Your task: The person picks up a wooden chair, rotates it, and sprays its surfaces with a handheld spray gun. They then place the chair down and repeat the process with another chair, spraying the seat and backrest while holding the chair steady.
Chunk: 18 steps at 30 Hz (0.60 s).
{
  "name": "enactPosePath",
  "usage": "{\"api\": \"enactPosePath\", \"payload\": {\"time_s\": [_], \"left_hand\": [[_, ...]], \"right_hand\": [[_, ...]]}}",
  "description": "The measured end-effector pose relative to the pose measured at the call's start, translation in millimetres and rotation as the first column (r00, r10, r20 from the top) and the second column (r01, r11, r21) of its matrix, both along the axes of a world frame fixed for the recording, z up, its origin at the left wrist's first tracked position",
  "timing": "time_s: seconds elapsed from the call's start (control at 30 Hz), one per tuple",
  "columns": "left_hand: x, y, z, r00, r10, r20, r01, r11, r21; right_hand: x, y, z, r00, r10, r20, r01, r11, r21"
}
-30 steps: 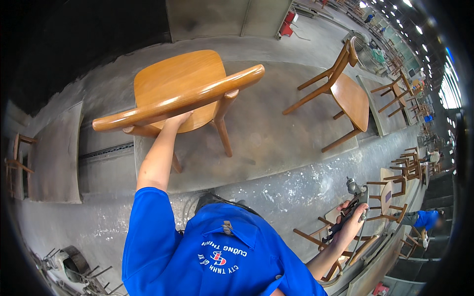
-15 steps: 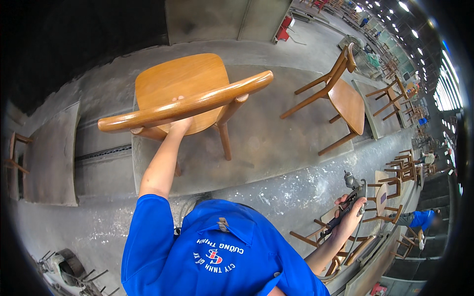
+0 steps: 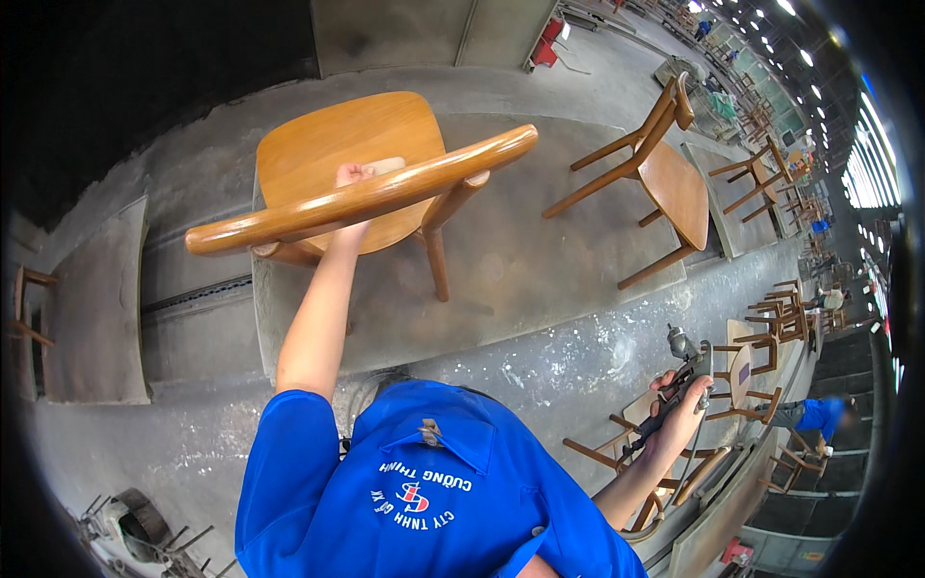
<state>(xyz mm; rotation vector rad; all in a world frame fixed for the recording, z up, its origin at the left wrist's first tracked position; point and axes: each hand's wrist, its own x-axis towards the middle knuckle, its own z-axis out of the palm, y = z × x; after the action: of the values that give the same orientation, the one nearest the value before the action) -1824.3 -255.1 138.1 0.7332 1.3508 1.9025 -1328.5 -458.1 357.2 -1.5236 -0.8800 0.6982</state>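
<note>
A glossy brown wooden chair [image 3: 332, 135] stands in front of me, its curved backrest [image 3: 289, 220] toward me. My left hand [image 3: 353, 175] reaches beneath the backrest and out over the seat. Its fingers are closed on a small, flat, pale tan pad [image 3: 387, 165], whose exact kind I cannot make out. The backrest hides the wrist. Off to the right, my right hand [image 3: 682, 409] is wrapped round a dark metal spray gun [image 3: 682, 345], held upright and away from the chair. A thin hose [image 3: 692, 453] hangs below that hand.
The chair rests on a grey flat board [image 3: 540, 260], along with a second wooden chair [image 3: 674, 188] at the right. Another board [image 3: 92, 308] lies at the left. More chairs [image 3: 740, 376] stand at the right, where a person in blue [image 3: 819, 416] bends over. A chain track [image 3: 198, 294] runs between the boards.
My left hand has come further past the backrest over the seat, and the pale pad now shows in its fingers. My right hand still holds the spray gun in nearly the same place.
</note>
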Motion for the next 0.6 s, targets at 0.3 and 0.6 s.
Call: {"api": "enactPosePath", "payload": {"time_s": [0.3,0.6], "left_hand": [[62,18,-83,0.950,-0.063,-0.306,0.041,0.996,-0.078],[74,-3,-65,0.786,-0.255,-0.563,0.065,0.940,-0.335]], "right_hand": [[0,-4,-2,1.000,-0.007,-0.007,0.007,1.000,-0.017],[3,-8,-2,0.998,-0.060,0.009,0.060,0.998,-0.016]]}}
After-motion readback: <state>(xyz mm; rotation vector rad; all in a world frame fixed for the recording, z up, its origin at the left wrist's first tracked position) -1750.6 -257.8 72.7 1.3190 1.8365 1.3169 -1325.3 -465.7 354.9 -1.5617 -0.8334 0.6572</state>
